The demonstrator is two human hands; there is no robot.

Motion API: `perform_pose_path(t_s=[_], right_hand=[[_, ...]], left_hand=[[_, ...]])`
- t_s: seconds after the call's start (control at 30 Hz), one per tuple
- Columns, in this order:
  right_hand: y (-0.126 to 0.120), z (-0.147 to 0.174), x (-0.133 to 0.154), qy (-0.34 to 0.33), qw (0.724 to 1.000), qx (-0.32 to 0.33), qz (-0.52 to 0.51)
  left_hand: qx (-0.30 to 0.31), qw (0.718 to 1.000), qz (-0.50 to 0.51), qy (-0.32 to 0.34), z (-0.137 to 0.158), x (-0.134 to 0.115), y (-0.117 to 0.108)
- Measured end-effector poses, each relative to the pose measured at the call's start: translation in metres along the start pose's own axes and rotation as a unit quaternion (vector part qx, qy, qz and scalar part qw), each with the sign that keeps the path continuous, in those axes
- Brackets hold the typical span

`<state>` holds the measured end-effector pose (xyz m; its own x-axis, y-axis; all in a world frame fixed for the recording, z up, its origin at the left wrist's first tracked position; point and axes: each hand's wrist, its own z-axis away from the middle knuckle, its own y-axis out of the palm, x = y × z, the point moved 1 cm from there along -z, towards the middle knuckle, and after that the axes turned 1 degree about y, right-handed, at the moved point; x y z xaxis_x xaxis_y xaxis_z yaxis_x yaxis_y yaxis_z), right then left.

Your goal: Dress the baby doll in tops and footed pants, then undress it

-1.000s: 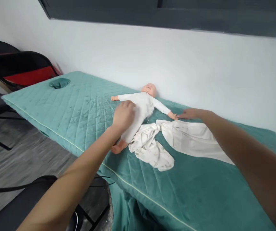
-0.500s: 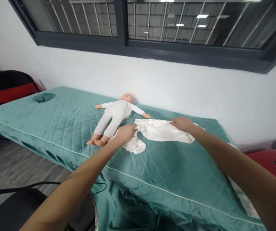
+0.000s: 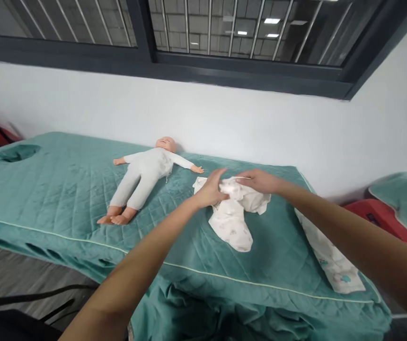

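A white baby garment (image 3: 230,225) with a faint print lies bunched on the green bed, one sleeve- or leg-like part pointing to the front edge. My left hand (image 3: 210,190) rests at its left side, thumb and forefinger spread apart over the cloth. At the upper edge, my right hand (image 3: 258,181) has its fingers closed on the fabric. Left of the garment a baby doll (image 3: 146,166) in a white suit lies on its back, head toward the wall, arms out and feet bare.
The quilted green bed cover (image 3: 68,189) has a face hole (image 3: 18,153) at the far left. A folded white printed cloth (image 3: 334,260) lies by the right edge. Beyond it stands a red object (image 3: 370,215) partly under green fabric. A wall and barred window run behind.
The garment was spread out long to the right and is now gathered between my hands. My left hand has loosened its pinch. The view has swung to the right.
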<state>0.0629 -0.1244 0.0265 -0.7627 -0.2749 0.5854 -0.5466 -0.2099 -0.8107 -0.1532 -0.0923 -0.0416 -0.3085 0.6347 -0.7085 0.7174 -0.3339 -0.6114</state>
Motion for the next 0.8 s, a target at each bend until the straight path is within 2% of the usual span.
perform_pose_path(t_s=[0.07, 0.13, 0.2, 0.3, 0.37, 0.43, 0.5, 0.53, 0.63, 0.7, 0.77, 0.8], right_hand=[[0.009, 0.003, -0.009, -0.011, 0.999, 0.053, 0.0], [0.017, 0.004, -0.014, -0.007, 0.997, 0.078, -0.011], [0.022, 0.004, -0.013, -0.004, 0.996, 0.087, -0.023], [0.021, 0.006, -0.008, 0.007, 0.999, 0.052, -0.013], [0.017, 0.009, -0.006, 0.042, 0.999, -0.001, 0.012], [0.015, 0.014, -0.008, 0.091, 0.994, -0.055, 0.027], [0.02, 0.016, -0.011, 0.114, 0.988, -0.1, 0.013], [0.026, 0.016, -0.012, 0.109, 0.987, -0.119, -0.002], [0.053, 0.013, -0.008, 0.052, 0.982, -0.148, -0.104], [0.076, 0.013, 0.001, 0.033, 0.962, -0.148, -0.225], [0.097, 0.017, 0.01, 0.02, 0.941, -0.126, -0.314], [0.106, 0.02, 0.015, 0.004, 0.94, -0.109, -0.323]], left_hand=[[0.088, 0.992, -0.089, 0.008, -0.004, 0.012, 0.015], [0.144, 0.973, -0.178, 0.008, -0.007, 0.018, 0.022], [0.14, 0.958, -0.249, -0.003, -0.009, 0.018, 0.018], [0.058, 0.952, -0.296, -0.049, -0.011, 0.013, 0.0], [-0.05, 0.956, -0.266, -0.11, -0.01, 0.007, -0.015], [-0.185, 0.951, -0.188, -0.16, -0.005, -0.004, -0.027], [-0.285, 0.941, -0.082, -0.164, -0.001, -0.022, -0.031], [-0.31, 0.938, -0.03, -0.15, 0.001, -0.032, -0.029], [-0.327, 0.938, 0.074, -0.091, 0.006, -0.064, -0.012], [-0.318, 0.94, 0.101, -0.071, 0.013, -0.079, 0.004], [-0.271, 0.953, 0.107, -0.084, 0.025, -0.089, 0.019], [-0.223, 0.964, 0.106, -0.096, 0.033, -0.092, 0.025]])
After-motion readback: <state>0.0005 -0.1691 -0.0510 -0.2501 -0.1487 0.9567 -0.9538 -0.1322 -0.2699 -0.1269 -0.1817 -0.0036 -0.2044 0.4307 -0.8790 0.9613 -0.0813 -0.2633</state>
